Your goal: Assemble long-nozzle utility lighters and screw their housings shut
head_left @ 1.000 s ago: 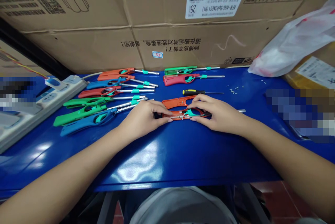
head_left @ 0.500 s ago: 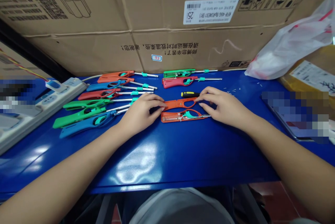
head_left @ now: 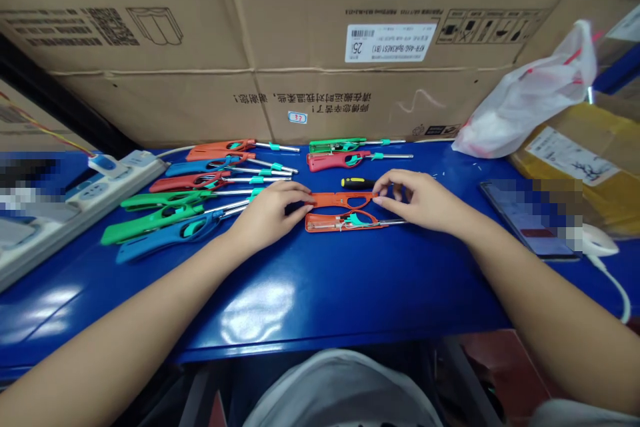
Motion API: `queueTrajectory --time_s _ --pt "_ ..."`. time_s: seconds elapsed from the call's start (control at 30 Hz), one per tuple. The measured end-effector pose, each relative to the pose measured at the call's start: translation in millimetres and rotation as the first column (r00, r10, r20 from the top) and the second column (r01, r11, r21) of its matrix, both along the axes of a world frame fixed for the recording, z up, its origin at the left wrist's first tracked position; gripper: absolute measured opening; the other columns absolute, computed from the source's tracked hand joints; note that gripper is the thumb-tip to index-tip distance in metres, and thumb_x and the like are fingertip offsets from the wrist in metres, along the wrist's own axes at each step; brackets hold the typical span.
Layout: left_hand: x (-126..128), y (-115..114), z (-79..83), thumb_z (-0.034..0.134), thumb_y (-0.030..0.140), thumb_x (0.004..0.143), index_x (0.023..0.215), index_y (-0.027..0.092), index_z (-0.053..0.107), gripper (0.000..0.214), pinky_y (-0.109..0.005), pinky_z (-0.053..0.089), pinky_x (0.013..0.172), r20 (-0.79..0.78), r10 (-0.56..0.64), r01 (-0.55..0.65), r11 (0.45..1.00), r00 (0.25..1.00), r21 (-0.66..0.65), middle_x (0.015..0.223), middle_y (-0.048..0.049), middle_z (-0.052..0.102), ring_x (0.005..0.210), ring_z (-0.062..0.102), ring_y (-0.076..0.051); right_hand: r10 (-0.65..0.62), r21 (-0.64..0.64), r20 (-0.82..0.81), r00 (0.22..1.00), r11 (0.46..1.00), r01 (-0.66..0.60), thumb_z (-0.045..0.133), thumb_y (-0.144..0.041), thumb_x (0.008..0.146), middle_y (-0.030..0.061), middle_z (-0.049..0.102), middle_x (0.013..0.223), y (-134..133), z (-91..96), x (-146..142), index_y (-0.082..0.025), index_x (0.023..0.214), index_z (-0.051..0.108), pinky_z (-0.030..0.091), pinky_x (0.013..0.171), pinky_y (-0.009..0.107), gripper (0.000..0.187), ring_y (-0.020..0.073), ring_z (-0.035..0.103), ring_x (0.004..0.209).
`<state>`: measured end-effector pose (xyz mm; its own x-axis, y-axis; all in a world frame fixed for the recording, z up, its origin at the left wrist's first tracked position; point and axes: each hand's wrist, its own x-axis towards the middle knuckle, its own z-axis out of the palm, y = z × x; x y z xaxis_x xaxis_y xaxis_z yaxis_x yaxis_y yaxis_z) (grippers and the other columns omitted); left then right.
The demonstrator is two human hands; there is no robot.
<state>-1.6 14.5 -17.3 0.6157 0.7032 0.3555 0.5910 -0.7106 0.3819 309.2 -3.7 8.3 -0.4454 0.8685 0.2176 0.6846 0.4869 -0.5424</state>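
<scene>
An orange lighter half shell is held at its two ends, just behind an opened orange lighter. My left hand pinches its left end between thumb and fingers. At the right end, by the trigger loop, the thumb and forefinger of my right hand close on it. The opened lighter lies on the blue table with its inner parts, a teal trigger and a metal tube showing. A yellow-and-black screwdriver lies behind the shell, its far end hidden by my right hand.
Several long-necked lighters lie in a row at left, beside a white power strip. A green opened lighter and a red lighter lie behind. A phone, plastic bag and cardboard box surround the work area.
The camera view has turned slightly right. My right thumb and forefinger have come together at the shell's right end, and the shell lies more level. My left hand keeps its hold.
</scene>
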Motion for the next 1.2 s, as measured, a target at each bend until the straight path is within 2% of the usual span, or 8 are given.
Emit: queueTrajectory --time_s 0.2,0.4,0.7,0.77,0.83,0.97,1.07,1.2 --pt "-2 3 0.2 0.057 0.024 0.097 0.107 0.018 0.076 0.023 -0.042 0.053 0.098 -0.027 -0.046 0.045 0.999 0.999 -0.027 0.116 -0.0112 0.074 0.108 0.068 -0.026 0.087 -0.163 0.155 0.984 0.985 -0.061 0.061 -0.031 0.091 0.0056 0.075 0.089 -18 3.1 -2 -0.02 0.088 0.074 0.048 0.069 0.031 0.016 0.0188 0.066 0.077" --pt "-3 5 -0.5 0.054 0.026 0.098 0.102 0.019 0.074 0.021 -0.038 0.055 0.094 0.005 -0.057 0.057 0.998 0.998 -0.028 0.108 -0.0099 0.075 0.103 0.07 -0.024 0.0 -0.192 0.063 0.998 0.981 0.012 0.066 -0.033 0.086 0.002 0.071 0.074 -15 -8.3 -5 -0.02 0.079 0.071 0.044 0.06 0.028 0.015 0.016 0.06 0.065" --pt "-3 3 7.9 0.05 0.028 0.098 0.096 0.018 0.07 0.022 -0.034 0.054 0.082 0.043 0.037 -0.038 0.999 0.998 0.016 0.094 -0.008 0.076 0.087 0.071 -0.022 -0.015 -0.346 0.043 0.999 0.938 0.029 0.072 -0.048 0.081 0.002 0.07 0.073 0 -7.7 -5 -0.019 0.078 0.073 0.044 0.061 0.029 0.029 0.0166 0.057 0.067" --pt "-2 0 11.5 0.051 0.03 0.098 0.094 0.018 0.069 0.021 -0.032 0.054 0.081 0.104 0.079 -0.081 0.997 0.991 0.014 0.093 -0.0074 0.075 0.086 0.07 -0.021 -0.034 -0.258 0.065 0.997 0.965 0.05 0.069 -0.05 0.085 0.0034 0.072 0.076 0 -4.5 -4 -0.02 0.08 0.074 0.045 0.064 0.031 0.031 0.0181 0.06 0.07" --pt "-1 -3 15.3 0.053 0.032 0.098 0.093 0.018 0.068 0.022 -0.032 0.053 0.081 0.177 0.114 -0.114 0.993 0.978 -0.013 0.094 -0.0074 0.075 0.086 0.069 -0.02 -0.07 -0.07 0.067 0.995 0.995 0.075 0.067 -0.047 0.089 0.0053 0.073 0.083 -1 2.0 -4 -0.02 0.084 0.074 0.048 0.069 0.033 0.028 0.0199 0.063 0.074" --pt "4 -9 21.6 0.06 0.041 0.094 0.093 0.017 0.07 0.027 -0.031 0.053 0.079 0.333 0.201 -0.14 0.97 0.921 -0.198 0.094 -0.0073 0.075 0.084 0.069 -0.02 -0.041 0.277 0.069 0.997 0.961 0.02 0.066 -0.037 0.094 0.0121 0.072 0.114 -6 19.2 -12 -0.02 0.112 0.069 0.053 0.085 0.041 0.025 0.0268 0.067 0.1" --pt "8 -13 24.0 0.068 0.052 0.087 0.089 0.016 0.071 0.036 -0.03 0.055 0.075 0.44 0.287 -0.092 0.906 0.851 -0.414 0.088 -0.0061 0.075 0.078 0.068 -0.019 0.041 0.336 0.145 0.989 0.938 -0.088 0.062 -0.033 0.097 0.0125 0.07 0.127 -10 23.4 -21 -0.023 0.128 0.063 0.05 0.098 0.047 0.032 0.0303 0.065 0.117" --pt "12 -15 23.8 0.083 0.061 0.07 0.085 0.015 0.073 0.05 -0.03 0.057 0.068 0.508 0.466 0.011 0.729 0.724 -0.684 0.075 -0.0033 0.073 0.065 0.065 -0.016 0.145 0.305 0.093 0.985 0.937 -0.167 0.052 -0.025 0.102 0.0107 0.073 0.119 -12 8.1 -31 -0.023 0.123 0.066 0.054 0.093 0.04 0.026 0.0246 0.069 0.109"
